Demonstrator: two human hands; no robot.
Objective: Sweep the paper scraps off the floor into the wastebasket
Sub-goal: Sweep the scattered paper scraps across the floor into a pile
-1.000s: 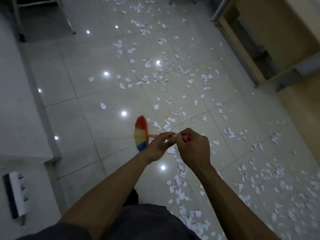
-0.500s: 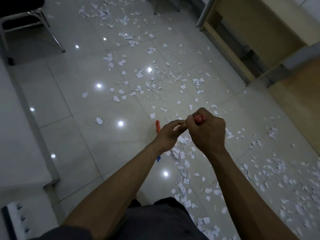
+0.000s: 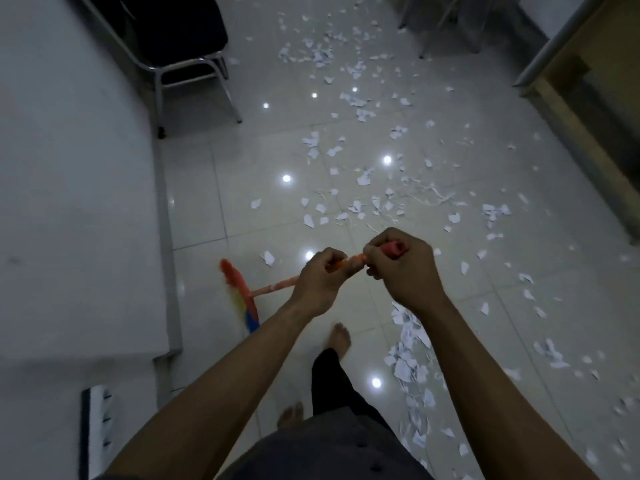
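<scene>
broom (image 3: pixel 273 285), head low-left, handle up-right in curled fingers of left hand (image 3: pixel 320 282), right hand (image 3: pixel 401 268)

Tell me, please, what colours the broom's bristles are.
The bristles are banded red-orange, yellow and blue; the head view shows them.

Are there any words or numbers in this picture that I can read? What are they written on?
No text can be read anywhere.
Paper scraps: they look blank; any print is too small and blurred to tell.
Broom: no label shows on the handle or the head.
White strip at the lower left: dark marks only, no letters readable.
</scene>
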